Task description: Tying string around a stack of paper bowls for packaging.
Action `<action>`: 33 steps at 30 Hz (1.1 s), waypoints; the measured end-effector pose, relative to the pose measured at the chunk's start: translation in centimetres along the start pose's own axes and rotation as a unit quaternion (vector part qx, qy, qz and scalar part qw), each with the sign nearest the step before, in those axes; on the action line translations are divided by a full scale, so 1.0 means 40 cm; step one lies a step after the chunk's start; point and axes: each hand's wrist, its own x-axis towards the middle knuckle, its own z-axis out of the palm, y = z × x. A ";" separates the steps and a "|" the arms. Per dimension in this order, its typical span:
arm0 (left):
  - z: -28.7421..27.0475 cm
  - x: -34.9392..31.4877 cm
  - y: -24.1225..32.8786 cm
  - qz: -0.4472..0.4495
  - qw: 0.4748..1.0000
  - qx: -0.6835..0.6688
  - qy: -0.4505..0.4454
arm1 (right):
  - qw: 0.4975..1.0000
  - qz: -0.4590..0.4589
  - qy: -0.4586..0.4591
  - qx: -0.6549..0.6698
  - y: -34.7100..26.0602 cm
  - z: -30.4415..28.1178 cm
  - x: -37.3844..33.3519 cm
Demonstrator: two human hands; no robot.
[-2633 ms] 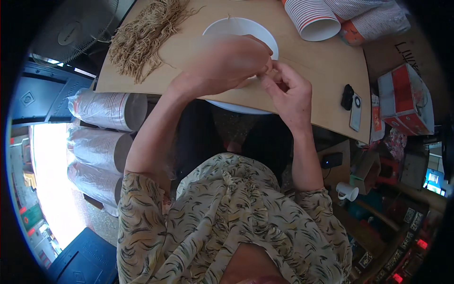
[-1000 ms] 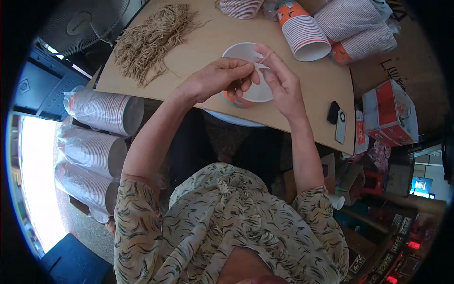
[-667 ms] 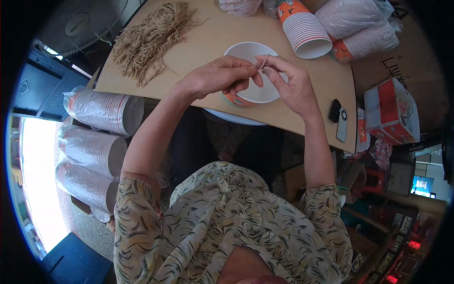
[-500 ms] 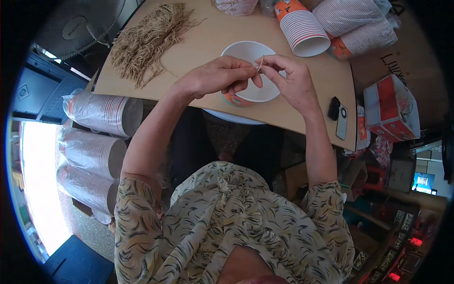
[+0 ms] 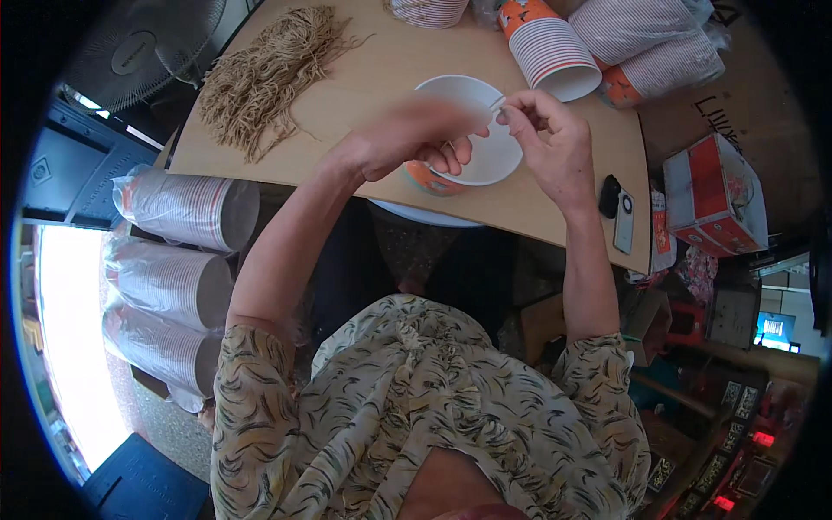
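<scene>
Both my hands are raised over a white paper bucket [image 5: 507, 165] with an orange patterned outside, near the table's front edge. My right hand [image 5: 559, 147] pinches a thin pale strand [image 5: 497, 104] between thumb and index finger, above the bucket's far rim. To its left, my left hand [image 5: 416, 130] is smeared by motion; its lower fingers curl, and whatever its thumb and index finger hold cannot be made out. A heap of tan strings [image 5: 269, 78] lies at the table's far left.
A nested stack of paper buckets [image 5: 542, 43] lies at the table's far right, beside plastic-wrapped stacks [image 5: 667, 65]. More wrapped stacks [image 5: 186, 212] are at left. A phone [image 5: 624, 224] rests at the table's right edge, near a red-and-white box [image 5: 715, 204]. A fan [image 5: 139, 52] stands far left.
My hands were together at the strand. Now the right hand has moved a little right with it, and the left hand has blurred in quick motion.
</scene>
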 end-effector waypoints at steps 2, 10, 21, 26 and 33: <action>0.010 0.002 -0.006 0.003 1.000 0.009 0.018 | 1.000 -0.004 0.023 0.007 0.006 -0.004 0.000; 0.010 -0.005 0.006 0.005 0.997 0.058 0.048 | 0.996 -0.051 -0.014 0.072 0.010 0.007 0.016; 0.015 -0.006 0.012 0.059 0.979 0.122 0.152 | 0.986 0.019 -0.075 0.147 0.056 0.009 0.037; -0.001 -0.003 0.003 0.025 0.983 0.060 0.172 | 0.981 0.032 -0.058 0.181 0.058 0.020 0.039; -0.014 0.002 0.014 -0.029 0.990 0.078 0.112 | 0.980 0.035 -0.065 0.187 0.054 0.017 0.039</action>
